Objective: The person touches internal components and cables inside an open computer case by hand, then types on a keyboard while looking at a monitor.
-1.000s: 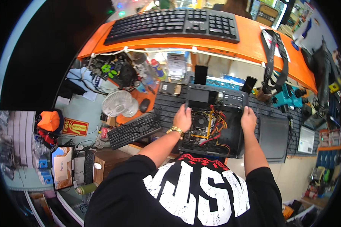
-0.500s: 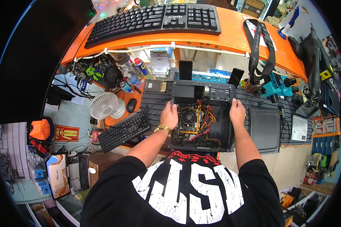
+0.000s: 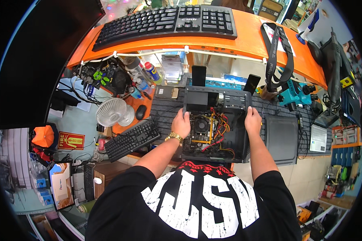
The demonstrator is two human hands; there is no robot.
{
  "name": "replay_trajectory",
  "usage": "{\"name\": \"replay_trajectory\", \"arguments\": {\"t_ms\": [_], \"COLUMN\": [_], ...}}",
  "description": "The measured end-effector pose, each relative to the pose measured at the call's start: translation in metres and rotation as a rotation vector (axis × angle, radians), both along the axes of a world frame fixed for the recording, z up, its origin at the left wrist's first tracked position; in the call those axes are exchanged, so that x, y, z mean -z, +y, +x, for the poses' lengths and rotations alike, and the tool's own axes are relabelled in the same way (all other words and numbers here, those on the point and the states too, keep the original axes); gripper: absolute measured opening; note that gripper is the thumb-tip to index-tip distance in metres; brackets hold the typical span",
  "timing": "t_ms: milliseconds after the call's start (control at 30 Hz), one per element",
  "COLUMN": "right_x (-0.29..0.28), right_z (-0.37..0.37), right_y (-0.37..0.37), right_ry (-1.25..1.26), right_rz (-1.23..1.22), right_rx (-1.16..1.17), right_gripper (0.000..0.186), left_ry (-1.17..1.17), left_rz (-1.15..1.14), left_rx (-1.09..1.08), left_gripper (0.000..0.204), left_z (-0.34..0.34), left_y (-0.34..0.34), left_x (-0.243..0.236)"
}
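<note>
An open black computer case (image 3: 238, 140) lies in front of me with its inside facing up. My left hand (image 3: 181, 123) grips its left edge, thumb on the rim and the other fingers hidden by the wall. On the opposite edge my right hand (image 3: 253, 120) is closed in the same way. Inside are a motherboard (image 3: 197, 138) with a round black fan (image 3: 202, 125) and a tangle of red, yellow and black cables (image 3: 221, 130). A black box-shaped power supply (image 3: 196, 99) sits at the far left of the case.
A flat black panel (image 3: 281, 138) lies right of the case on the striped mat (image 3: 169, 105). Leftward are a keyboard (image 3: 132, 139), a mouse (image 3: 140, 112) and a white fan (image 3: 111, 112). A teal microscope (image 3: 295, 94) stands at the far right, below an orange shelf (image 3: 245, 44).
The whole view has shifted very slightly. Both hands keep the same grip on the computer case, and nothing inside it has visibly moved.
</note>
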State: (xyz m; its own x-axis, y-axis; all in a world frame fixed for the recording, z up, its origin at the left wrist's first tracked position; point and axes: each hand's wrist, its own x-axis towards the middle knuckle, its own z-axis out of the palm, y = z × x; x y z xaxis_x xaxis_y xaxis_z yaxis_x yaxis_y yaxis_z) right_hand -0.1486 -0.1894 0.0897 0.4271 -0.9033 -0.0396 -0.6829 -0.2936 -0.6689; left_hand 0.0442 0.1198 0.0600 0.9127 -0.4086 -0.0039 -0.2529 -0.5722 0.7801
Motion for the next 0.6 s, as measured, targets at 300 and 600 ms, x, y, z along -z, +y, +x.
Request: {"name": "replay_trajectory", "arguments": {"t_ms": [300,600], "right_x": [0.01,0.011], "right_z": [-0.003,-0.001], "right_y": [-0.005,-0.004], "right_ry": [-0.015,-0.008], "right_rz": [-0.028,-0.044], "right_rx": [-0.01,-0.001], "right_gripper": [0.056,0.052], "left_ry": [0.002,0.029], "left_rz": [0.011,0.02], "left_rx": [-0.015,-0.003], "left_gripper": [0.043,0.048], "left_z": [-0.002,0.0], "left_y": [-0.001,0.001], "left_x": [-0.012,-0.004]}}
